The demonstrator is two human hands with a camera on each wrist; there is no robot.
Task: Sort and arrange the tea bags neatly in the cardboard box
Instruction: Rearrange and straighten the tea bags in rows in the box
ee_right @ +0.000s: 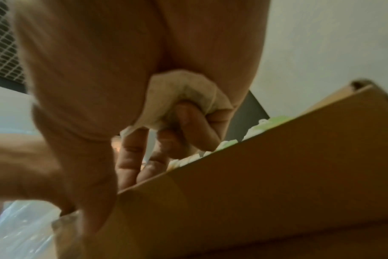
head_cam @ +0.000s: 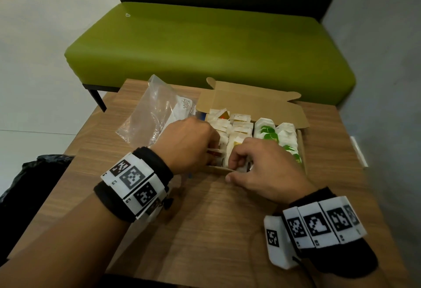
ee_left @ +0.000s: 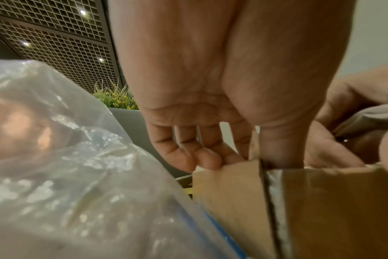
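An open cardboard box (head_cam: 250, 103) sits on the wooden table (head_cam: 205, 224). It holds rows of tea bags: orange and yellow tagged ones (head_cam: 239, 126) on the left, green tagged ones (head_cam: 268, 131) on the right. My left hand (head_cam: 214, 148) reaches into the near left corner. In the left wrist view its thumb (ee_left: 281, 149) and index finger seem to pinch a pale tea bag (ee_left: 254, 145) behind the box wall (ee_left: 321, 201). My right hand (head_cam: 237, 167) is at the box's front wall (ee_right: 255, 175), with a tea bag (ee_right: 188, 87) gripped in its palm by curled fingers.
A crumpled clear zip bag (head_cam: 155, 114) lies left of the box, against my left hand (ee_left: 66, 157). A green bench (head_cam: 205, 44) stands beyond the table. A black bag (head_cam: 29, 173) sits on the floor at left. A white strip (head_cam: 358, 151) lies at the table's right edge.
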